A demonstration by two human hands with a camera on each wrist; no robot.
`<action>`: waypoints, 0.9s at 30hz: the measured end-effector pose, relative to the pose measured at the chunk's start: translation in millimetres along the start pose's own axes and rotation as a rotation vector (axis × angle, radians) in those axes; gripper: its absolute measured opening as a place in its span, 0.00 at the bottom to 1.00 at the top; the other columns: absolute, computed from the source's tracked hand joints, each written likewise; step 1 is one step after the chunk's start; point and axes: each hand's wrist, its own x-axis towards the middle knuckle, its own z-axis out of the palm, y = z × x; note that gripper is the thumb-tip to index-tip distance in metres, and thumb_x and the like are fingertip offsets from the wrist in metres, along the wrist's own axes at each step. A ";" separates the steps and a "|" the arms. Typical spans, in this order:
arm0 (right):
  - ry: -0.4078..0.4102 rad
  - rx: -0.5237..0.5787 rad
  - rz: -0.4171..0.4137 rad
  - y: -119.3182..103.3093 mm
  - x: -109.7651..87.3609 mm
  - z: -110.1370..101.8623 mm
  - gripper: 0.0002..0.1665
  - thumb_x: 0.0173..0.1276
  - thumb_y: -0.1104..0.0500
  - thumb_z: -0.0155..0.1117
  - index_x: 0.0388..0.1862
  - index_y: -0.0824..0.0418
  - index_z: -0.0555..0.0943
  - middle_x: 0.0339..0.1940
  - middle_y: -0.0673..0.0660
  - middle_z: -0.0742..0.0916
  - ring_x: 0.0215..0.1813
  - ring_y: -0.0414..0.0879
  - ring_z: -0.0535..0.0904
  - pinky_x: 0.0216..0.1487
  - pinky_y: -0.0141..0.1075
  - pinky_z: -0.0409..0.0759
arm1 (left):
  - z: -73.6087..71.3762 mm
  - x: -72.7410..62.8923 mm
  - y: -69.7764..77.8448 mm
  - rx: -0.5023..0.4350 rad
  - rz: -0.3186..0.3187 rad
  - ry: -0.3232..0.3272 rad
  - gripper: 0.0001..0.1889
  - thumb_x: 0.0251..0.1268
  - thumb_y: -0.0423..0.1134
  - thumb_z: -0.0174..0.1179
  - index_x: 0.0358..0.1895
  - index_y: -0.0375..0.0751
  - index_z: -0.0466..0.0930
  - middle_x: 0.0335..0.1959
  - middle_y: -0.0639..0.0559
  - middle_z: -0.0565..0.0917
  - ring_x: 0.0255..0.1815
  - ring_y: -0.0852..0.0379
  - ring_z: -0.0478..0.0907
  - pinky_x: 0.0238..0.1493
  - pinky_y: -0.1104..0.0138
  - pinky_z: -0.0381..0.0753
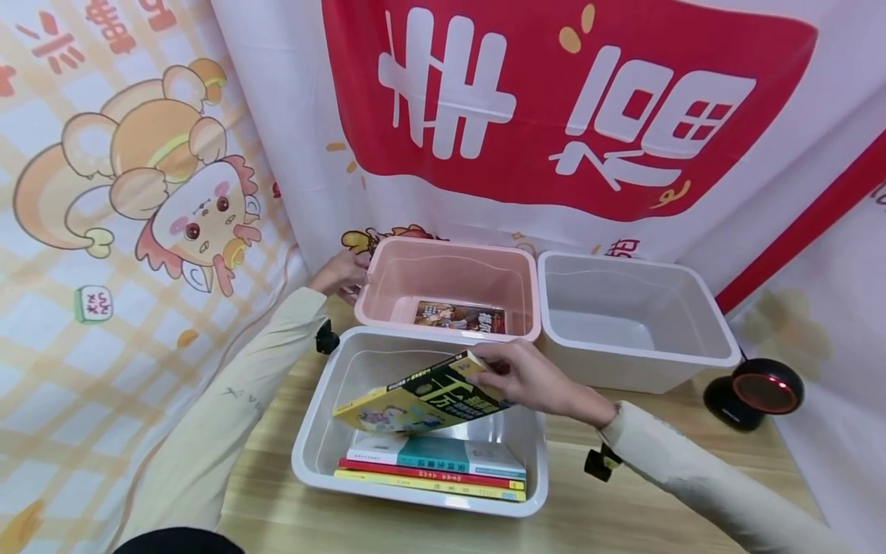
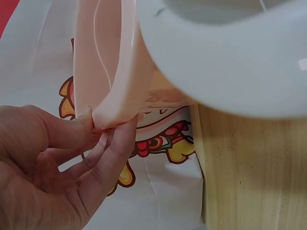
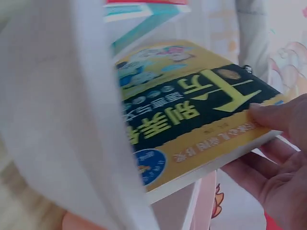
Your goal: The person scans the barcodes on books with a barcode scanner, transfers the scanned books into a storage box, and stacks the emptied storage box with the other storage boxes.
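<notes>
My right hand [image 1: 522, 377] grips the edge of a yellow and black book [image 1: 422, 396], held tilted over the front white bin [image 1: 304, 454]. In the right wrist view the thumb lies on the cover of the book [image 3: 192, 105], fingers beneath it. Several books [image 1: 432, 469] lie in the front part of that bin, spines showing. My left hand [image 1: 342, 273] pinches the left rim of the pink bin [image 1: 377, 269]; the left wrist view shows thumb and fingers on the pink rim [image 2: 117, 108]. A dark-covered book [image 1: 460, 317] lies on the pink bin's floor.
A light grey bin [image 1: 637, 358] stands right of the pink one. Beyond it, at the right, is a black round device [image 1: 764, 385] with a red light. The bins stand on a wooden table [image 1: 609, 469], with a printed cloth [image 1: 443, 204] hanging behind.
</notes>
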 end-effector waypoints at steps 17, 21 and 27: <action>0.061 0.037 0.167 17.9 4.3 -3.2 0.20 0.71 0.65 0.71 0.60 0.66 0.84 0.36 0.56 0.91 0.32 0.49 0.86 0.36 0.31 0.88 | 1.3 2.6 -5.9 0.032 0.021 0.031 0.27 0.74 0.30 0.59 0.73 0.27 0.70 0.58 0.27 0.83 0.37 0.49 0.86 0.34 0.59 0.93; 0.085 0.047 0.164 8.4 11.8 -5.1 0.17 0.71 0.65 0.71 0.58 0.64 0.87 0.39 0.56 0.92 0.34 0.47 0.87 0.36 0.34 0.90 | 0.7 -0.6 -5.2 0.023 0.025 0.037 0.26 0.74 0.29 0.59 0.72 0.27 0.72 0.57 0.27 0.83 0.36 0.50 0.85 0.34 0.59 0.93; 0.079 0.026 0.189 -17.8 21.3 -27.4 0.20 0.72 0.67 0.70 0.61 0.63 0.86 0.44 0.58 0.93 0.34 0.45 0.86 0.34 0.33 0.89 | -0.4 -5.6 -5.6 0.006 0.038 0.026 0.24 0.74 0.30 0.59 0.71 0.26 0.73 0.57 0.27 0.84 0.33 0.54 0.85 0.34 0.61 0.93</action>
